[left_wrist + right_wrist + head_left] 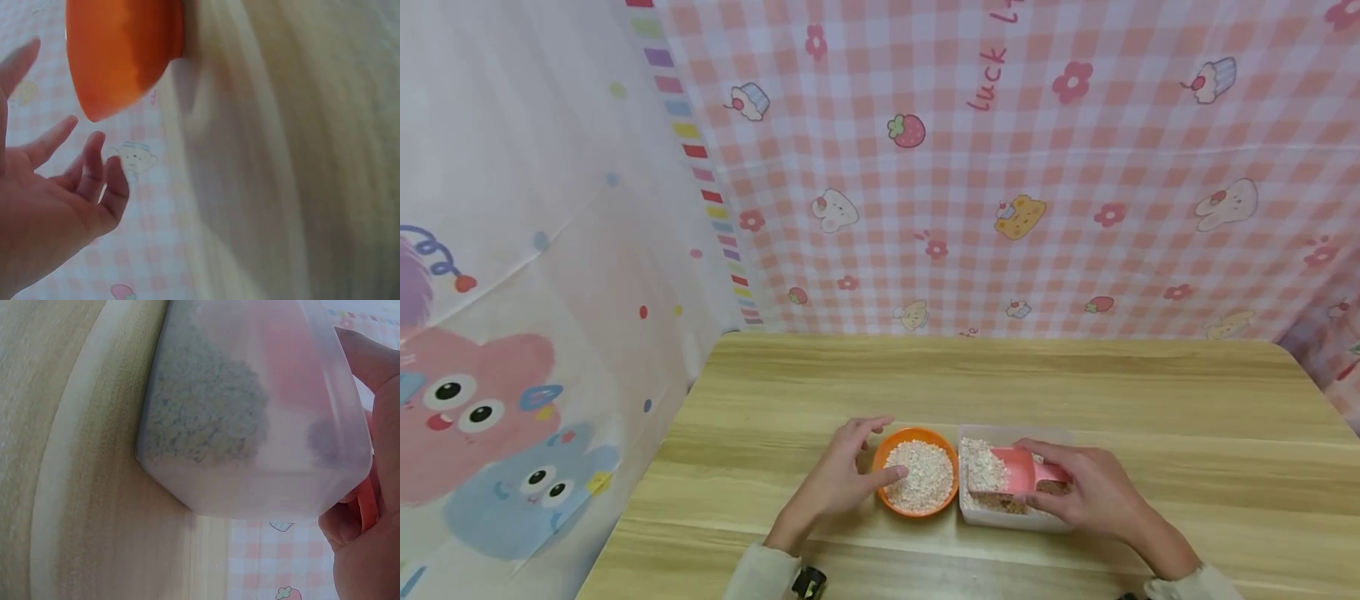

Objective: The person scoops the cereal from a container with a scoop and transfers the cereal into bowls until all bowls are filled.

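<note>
My right hand (1097,492) grips the handle of a pink scoop (1020,471). The scoop holds pale flakes that look like oats, and sits within the rim of a translucent plastic container (1015,522). More flakes and some brown stuff lie in the container. Left of it stands an orange bowl (917,513) with a layer of flakes (925,475). My left hand (842,479) is spread beside the bowl, its thumb over the near rim. In the left wrist view the fingers (94,165) show a gap from the bowl. In the right wrist view the container's wall blurs the scoop.
Both vessels stand side by side on a wood-grain table (820,383). A pink checked cloth (865,183) hangs behind its far edge. Another cloth (587,275), with cartoon figures, hangs along the left side.
</note>
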`<state>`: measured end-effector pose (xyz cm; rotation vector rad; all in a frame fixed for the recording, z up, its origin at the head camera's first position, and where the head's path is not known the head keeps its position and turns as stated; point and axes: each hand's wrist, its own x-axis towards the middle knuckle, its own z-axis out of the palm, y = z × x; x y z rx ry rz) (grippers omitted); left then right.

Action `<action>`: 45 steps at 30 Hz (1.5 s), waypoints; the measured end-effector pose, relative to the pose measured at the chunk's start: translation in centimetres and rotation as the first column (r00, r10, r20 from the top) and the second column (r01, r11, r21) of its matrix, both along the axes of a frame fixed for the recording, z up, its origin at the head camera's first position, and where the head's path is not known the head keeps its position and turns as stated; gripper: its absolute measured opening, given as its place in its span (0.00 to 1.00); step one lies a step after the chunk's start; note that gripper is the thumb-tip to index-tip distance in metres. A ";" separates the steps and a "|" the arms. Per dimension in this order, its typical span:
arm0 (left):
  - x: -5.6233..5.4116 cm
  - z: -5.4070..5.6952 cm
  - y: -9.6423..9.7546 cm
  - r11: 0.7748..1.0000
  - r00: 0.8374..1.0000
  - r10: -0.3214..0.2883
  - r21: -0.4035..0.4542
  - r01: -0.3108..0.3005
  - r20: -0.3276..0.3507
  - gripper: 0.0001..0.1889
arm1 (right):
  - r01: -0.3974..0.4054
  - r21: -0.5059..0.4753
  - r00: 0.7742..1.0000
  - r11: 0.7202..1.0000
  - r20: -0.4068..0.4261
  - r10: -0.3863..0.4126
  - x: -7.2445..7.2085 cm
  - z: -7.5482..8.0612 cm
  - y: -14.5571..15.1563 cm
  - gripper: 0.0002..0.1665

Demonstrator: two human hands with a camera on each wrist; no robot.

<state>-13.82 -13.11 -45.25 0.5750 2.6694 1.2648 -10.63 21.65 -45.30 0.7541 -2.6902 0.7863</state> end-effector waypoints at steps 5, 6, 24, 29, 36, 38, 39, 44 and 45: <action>-0.1 -0.5 -0.1 0.998 0.990 -0.067 0.002 0.067 0.127 0.49 | -0.001 -0.018 1.000 1.000 0.013 0.001 0.1 0.0 0.2 0.34; -0.1 -0.5 -0.1 0.997 0.986 -0.077 0.010 0.077 0.150 0.52 | -0.002 -0.023 1.000 1.000 0.015 0.002 0.1 0.0 0.2 0.34; 0.0 -1.5 0.3 0.988 0.952 -0.153 0.071 0.139 0.267 0.62 | 0.007 -0.037 1.000 0.999 0.028 -0.006 0.1 0.0 0.1 0.34; 0.0 -1.5 0.5 0.990 0.946 -0.140 0.057 0.128 0.293 0.61 | 0.016 -0.059 0.999 0.998 0.031 -0.014 0.2 -0.1 0.1 0.35; -0.2 -1.2 0.4 0.991 0.930 -0.132 0.049 0.123 0.343 0.60 | 0.016 -0.092 0.996 0.996 0.085 -0.008 0.2 0.2 0.1 0.35; -0.2 -1.2 0.4 0.991 0.927 -0.133 0.050 0.123 0.350 0.60 | 0.013 -0.099 0.995 0.995 0.095 -0.003 0.2 0.3 0.1 0.35; -0.2 -1.2 0.4 0.991 0.927 -0.134 0.051 0.124 0.350 0.60 | 0.008 -0.102 0.995 0.995 0.097 0.002 0.2 0.4 0.1 0.35; -0.3 -1.3 0.4 0.991 0.922 -0.136 0.055 0.124 0.362 0.60 | -0.015 -0.124 0.992 0.992 0.120 0.030 -0.1 0.7 0.3 0.35; -0.3 -1.3 0.4 0.991 0.921 -0.133 0.053 0.122 0.367 0.60 | -0.019 -0.130 0.991 0.991 0.131 0.036 -0.1 0.7 0.3 0.35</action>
